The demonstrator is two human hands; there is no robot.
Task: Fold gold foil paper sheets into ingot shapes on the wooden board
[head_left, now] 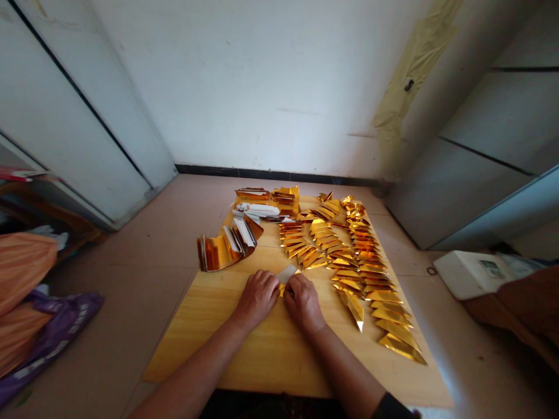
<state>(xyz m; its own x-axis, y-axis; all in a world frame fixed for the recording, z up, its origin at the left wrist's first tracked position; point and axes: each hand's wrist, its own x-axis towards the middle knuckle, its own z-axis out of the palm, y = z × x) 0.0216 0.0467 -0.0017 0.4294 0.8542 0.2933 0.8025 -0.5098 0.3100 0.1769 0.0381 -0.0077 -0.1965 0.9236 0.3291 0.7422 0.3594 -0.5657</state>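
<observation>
Between my two hands, near the middle of the wooden board, is a sheet of gold foil paper [287,273] with its pale side partly showing. My left hand [261,294] has its fingers closed on the sheet's left side. On the opposite side my right hand [302,297] is curled with its fingers pressed on the paper. Unfolded gold foil sheets [222,250] stand curved in a stack beyond my left hand. Rows of folded gold paper pieces [384,291] overlap along the right side, and a single folded piece [353,308] lies nearest my right hand.
The wooden board [196,326] rests low over a tiled floor. More foil and white paper stacks [262,209] sit at its far edge, before a white wall [262,87]. Cabinets flank both sides. A purple bag [65,326] lies left; a white box [467,273] stands right.
</observation>
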